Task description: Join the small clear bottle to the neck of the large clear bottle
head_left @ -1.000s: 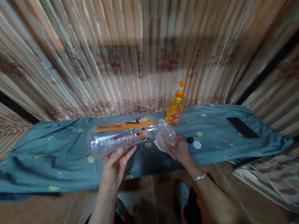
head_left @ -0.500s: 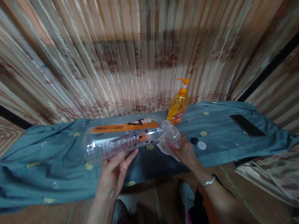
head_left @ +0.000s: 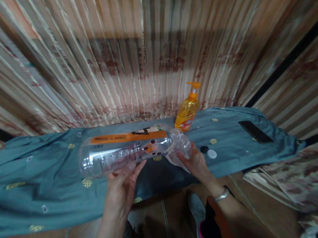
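My left hand (head_left: 122,181) is closed round the underside of a large clear plastic bottle (head_left: 123,157) with an orange label strip. The bottle lies sideways above the cloth, its neck to the right. At that neck, my right hand (head_left: 194,163) grips a small clear plastic bottle (head_left: 180,141), tilted, its end against or very close to the large bottle's mouth. Whether the two touch is hard to tell. Beneath the small bottle, a whitish thin piece (head_left: 177,164) shows by my right fingers; I cannot make out whether it is tissue or film.
An orange pump bottle (head_left: 187,112) stands just behind the necks. A black cap (head_left: 204,149) and a white cap (head_left: 212,154) lie right of my right hand. A dark phone (head_left: 255,131) rests farther right on the blue-green cloth (head_left: 54,175). A pleated curtain (head_left: 130,61) hangs behind.
The view has shifted slightly, so most things sit a little further left. Both hands keep their holds, and the two bottles stay end to end.
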`<state>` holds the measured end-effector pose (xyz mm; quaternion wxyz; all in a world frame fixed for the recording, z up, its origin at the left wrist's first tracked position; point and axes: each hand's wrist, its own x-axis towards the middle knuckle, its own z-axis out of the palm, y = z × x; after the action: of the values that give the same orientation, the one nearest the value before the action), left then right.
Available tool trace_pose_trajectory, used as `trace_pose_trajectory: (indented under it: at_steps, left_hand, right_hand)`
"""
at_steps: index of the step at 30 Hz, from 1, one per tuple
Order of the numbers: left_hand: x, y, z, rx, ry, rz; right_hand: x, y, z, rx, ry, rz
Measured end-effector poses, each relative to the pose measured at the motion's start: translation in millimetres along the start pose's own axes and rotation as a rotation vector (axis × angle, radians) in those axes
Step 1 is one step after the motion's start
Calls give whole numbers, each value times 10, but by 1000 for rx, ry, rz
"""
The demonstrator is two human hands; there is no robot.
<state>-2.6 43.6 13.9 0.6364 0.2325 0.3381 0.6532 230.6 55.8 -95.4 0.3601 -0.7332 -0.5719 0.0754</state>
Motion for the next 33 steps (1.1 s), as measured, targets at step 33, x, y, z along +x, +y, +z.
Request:
trace_pose_trajectory:
  at_steps: [33]
  left_hand:
    - [-78,-70,65,-119,-20,-77]
  right_hand:
    - [-29,28,9,-12,43,-38]
